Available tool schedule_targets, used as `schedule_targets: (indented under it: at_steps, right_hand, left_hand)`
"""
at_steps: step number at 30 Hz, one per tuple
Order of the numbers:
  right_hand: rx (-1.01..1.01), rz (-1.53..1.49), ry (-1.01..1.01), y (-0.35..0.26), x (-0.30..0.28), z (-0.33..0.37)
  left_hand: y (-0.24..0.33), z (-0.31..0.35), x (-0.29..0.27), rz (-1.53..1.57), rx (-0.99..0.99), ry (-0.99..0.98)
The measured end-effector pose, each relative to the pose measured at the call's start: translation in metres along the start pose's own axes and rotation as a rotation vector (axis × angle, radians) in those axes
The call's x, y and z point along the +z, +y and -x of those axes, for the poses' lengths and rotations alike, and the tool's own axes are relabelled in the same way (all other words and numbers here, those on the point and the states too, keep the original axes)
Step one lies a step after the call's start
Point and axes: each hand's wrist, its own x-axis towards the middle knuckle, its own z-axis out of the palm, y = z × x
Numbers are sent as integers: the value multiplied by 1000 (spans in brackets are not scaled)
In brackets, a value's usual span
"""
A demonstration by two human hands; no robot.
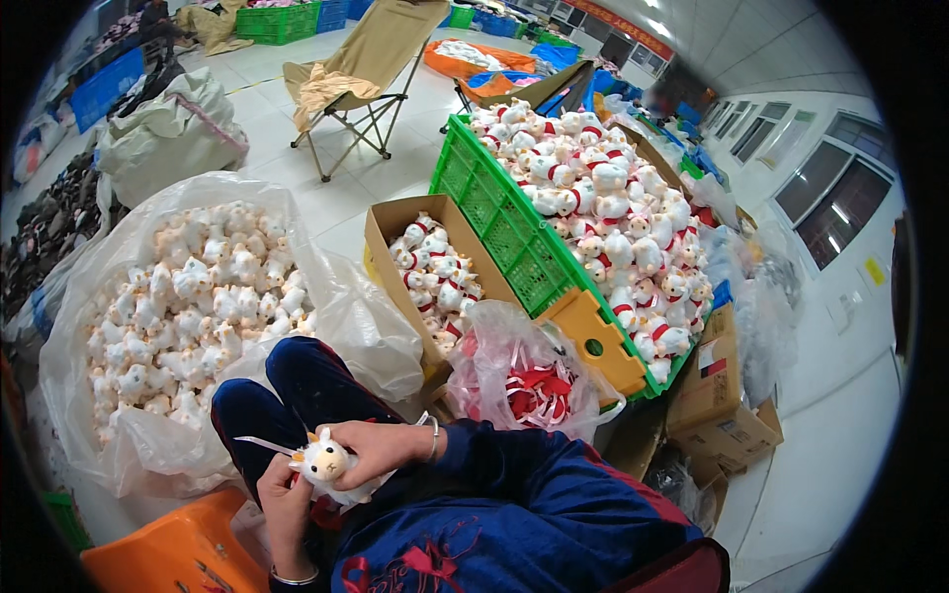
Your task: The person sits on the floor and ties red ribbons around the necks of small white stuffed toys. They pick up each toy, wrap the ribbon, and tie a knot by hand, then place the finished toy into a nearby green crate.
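Over my lap I hold a small white plush animal [326,459] with dark eyes, a tan muzzle and orange-tipped ears. My right hand [381,450] wraps round its head and back from the right. Closed at its lower left side is my left hand [284,502], fingers pressed against the toy. A thin white strip [263,444] sticks out leftward from beside its head. Some red material shows below the toy, partly hidden by my hands. Red ribbons [430,563] lie on my dark blue clothing.
At left stands a clear bag [69,326] of plain white plush toys. Ahead are a cardboard box [484,252] and a green crate [494,217], both holding plush toys with red neck ribbons. A bag of red ribbons [539,390] sits nearby. An orange stool [178,549] is at lower left.
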Motion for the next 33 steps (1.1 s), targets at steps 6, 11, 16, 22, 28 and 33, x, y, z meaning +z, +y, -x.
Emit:
schedule_targets:
  at_steps: [6, 11, 16, 22, 28, 33]
  right_hand:
    - [152, -10, -114, -1, -6, 5]
    - [181, -126, -66, -8, -5, 8]
    - [140, -260, -25, -13, -1, 6]
    - [99, -153, 53, -21, 5, 4]
    - [86, 69, 33, -17, 5, 4]
    - [-3, 154, 81, -9, 5, 1]
  left_hand:
    - [5, -2, 10, -113, 116, 99]
    - [14, 0, 11, -173, 27, 127]
    - [9, 5, 14, -134, 2, 115]
    - [18, 6, 8, -192, -9, -9]
    - [15, 10, 7, -276, -78, -34]
    - [16, 6, 9, -345, -62, -57]
